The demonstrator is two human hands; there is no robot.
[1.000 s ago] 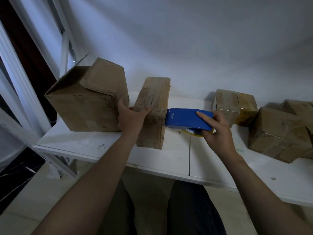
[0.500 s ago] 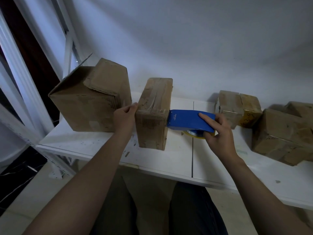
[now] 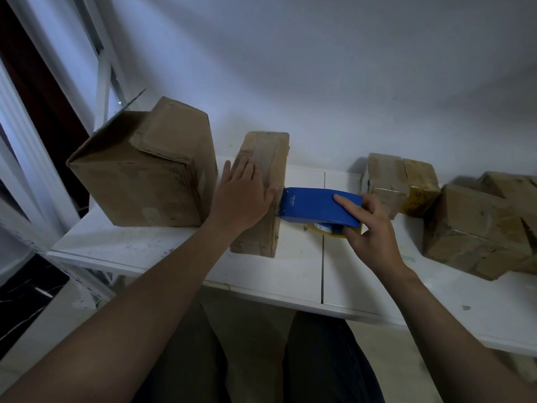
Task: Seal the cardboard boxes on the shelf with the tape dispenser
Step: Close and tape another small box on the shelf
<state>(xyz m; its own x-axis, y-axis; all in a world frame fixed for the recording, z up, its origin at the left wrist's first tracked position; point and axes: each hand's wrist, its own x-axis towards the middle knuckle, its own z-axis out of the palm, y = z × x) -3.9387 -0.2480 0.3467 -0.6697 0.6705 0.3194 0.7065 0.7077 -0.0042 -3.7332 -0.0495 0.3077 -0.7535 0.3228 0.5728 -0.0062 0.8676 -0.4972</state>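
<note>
Head view of a white shelf (image 3: pixel 293 274) carrying brown cardboard boxes. The narrow upright brown cardboard box (image 3: pixel 263 193) stands near the middle of the shelf. The left hand (image 3: pixel 242 196) lies flat and open on this box, fingers spread over its top and near face, gripping nothing. The right hand (image 3: pixel 370 225) is closed around the blue plastic tape dispenser (image 3: pixel 315 206), index finger extended along its upper side; a roll of yellowish tape (image 3: pixel 327 229) shows under the blue body. The dispenser's front end touches the right face of the narrow box, just beside the left thumb, and its body lies roughly level above the shelf. To the left, close to the narrow box, sits a large brown cardboard box (image 3: pixel 145 175) (one top flap raised at its far left corner). To the right, well apart, are a small taped cardboard box (image 3: pixel 398 181) and a tilted cluster of cardboard boxes (image 3: pixel 482 225) near the wall
</note>
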